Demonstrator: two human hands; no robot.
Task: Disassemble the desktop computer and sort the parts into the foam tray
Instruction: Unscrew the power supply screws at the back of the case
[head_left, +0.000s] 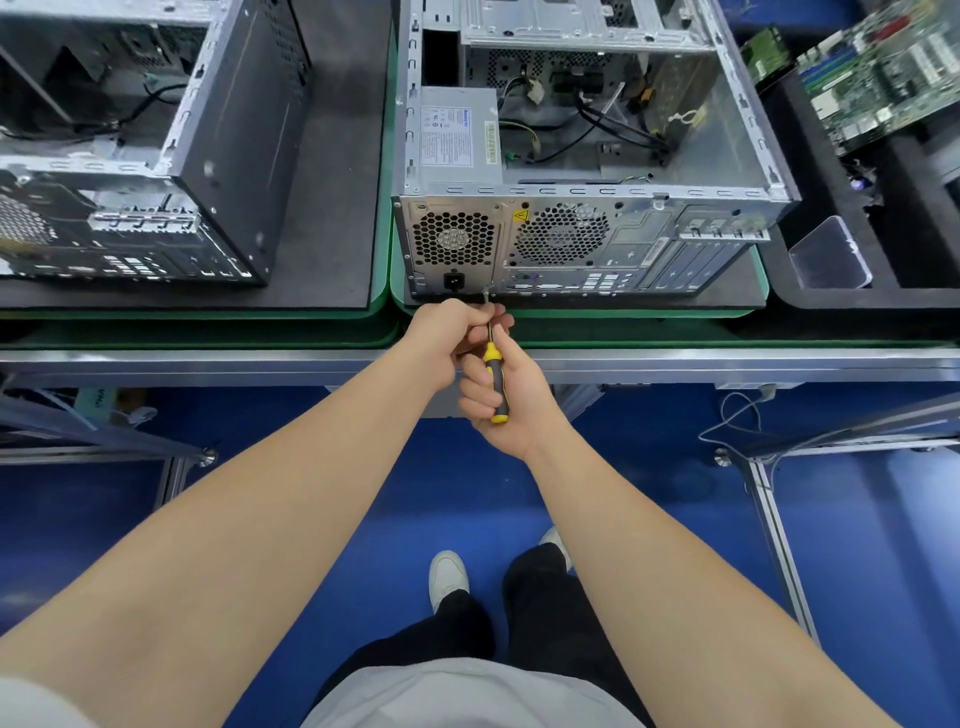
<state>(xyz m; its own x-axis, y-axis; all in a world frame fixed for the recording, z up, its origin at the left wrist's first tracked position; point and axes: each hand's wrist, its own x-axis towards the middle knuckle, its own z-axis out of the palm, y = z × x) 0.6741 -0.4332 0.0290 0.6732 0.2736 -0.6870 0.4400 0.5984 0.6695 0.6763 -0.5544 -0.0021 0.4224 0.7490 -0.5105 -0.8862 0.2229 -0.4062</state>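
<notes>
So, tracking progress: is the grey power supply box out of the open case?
No, the grey power supply box sits inside the open metal case.

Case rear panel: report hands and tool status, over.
Right hand grips screwdriver handle, left hand pinches its shaft. Tip at case rear, beside power socket. Power supply not yet out. Nothing blocking.

The left hand (447, 332) is partly covering the shaft of the screwdriver (496, 384) (tip too small to tell); the motherboard (883, 67) at the bench's (675, 359) far right corner is running off-frame.
</notes>
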